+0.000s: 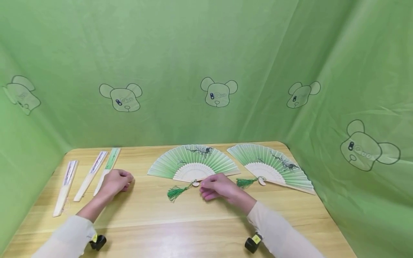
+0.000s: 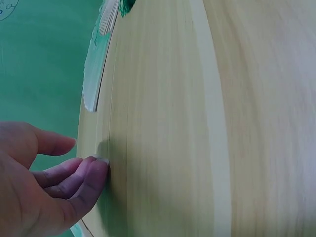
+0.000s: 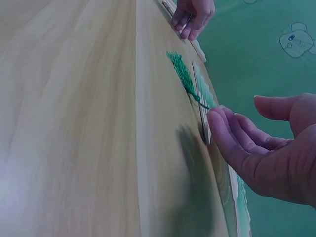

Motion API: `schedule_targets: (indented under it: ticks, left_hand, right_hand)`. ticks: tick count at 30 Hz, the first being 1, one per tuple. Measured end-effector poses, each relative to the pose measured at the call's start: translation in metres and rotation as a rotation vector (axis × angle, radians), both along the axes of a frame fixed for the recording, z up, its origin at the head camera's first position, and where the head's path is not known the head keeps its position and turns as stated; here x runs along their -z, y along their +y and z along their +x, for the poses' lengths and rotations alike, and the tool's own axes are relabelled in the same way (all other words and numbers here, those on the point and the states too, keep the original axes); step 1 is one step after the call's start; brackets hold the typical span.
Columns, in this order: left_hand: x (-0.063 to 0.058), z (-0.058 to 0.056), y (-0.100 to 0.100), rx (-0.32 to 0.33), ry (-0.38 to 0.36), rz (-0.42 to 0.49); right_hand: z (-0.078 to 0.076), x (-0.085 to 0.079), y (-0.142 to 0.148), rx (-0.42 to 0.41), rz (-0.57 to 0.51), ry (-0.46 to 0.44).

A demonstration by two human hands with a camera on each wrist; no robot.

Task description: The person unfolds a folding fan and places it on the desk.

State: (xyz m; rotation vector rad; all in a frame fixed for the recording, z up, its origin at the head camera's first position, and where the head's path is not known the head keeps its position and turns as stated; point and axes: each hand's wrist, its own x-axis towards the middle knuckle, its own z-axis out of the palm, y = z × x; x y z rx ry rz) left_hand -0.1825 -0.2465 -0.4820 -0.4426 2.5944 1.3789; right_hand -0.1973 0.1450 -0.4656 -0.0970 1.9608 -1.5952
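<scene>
Head view: a smooth wood table [image 1: 155, 233] with pale stripes stands by a crinkly green cloth [image 1: 171, 53]. Two fans lie open in wide half-round shapes, a middle fan [image 1: 222, 163] and a right fan [image 1: 267, 153]. Both have pleated green tops with dark twigs, pale ribs, and a stringy tassel [image 1: 175, 192]. Three thin, straight folded fans lie on the left: a far-left fan [image 1: 65, 188], a second fan [image 1: 90, 176] and a green-and-white fan [image 1: 112, 157]. The left hand [image 1: 116, 180] is just beside the green-and-white fan, fingers loosely bent, holding nothing. The right hand [image 1: 220, 187] is at the small end of the middle fan; I cannot tell if it touches.

Left wrist view: the thumb is apart from the softly bent fingers, and the middle fan's wavy rim shows above.

Right wrist view: the thumb sits well away from the loosely bent fingers, and nothing is pinched. The fingertips are near the fluffy tassel's thin cord
</scene>
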Motion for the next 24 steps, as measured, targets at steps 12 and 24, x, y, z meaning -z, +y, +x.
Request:
schedule_targets:
  ticks: [12, 24]
  left_hand:
    - [-0.002, -0.007, -0.024, 0.093, 0.098, -0.256]
    - [-0.009, -0.015, -0.042, 0.102, 0.193, -0.337]
  right_hand:
    - [-0.003, -0.006, -0.030, -0.046, 0.009, 0.047]
    - [-0.006, -0.007, -0.061, -0.108, 0.005, 0.066]
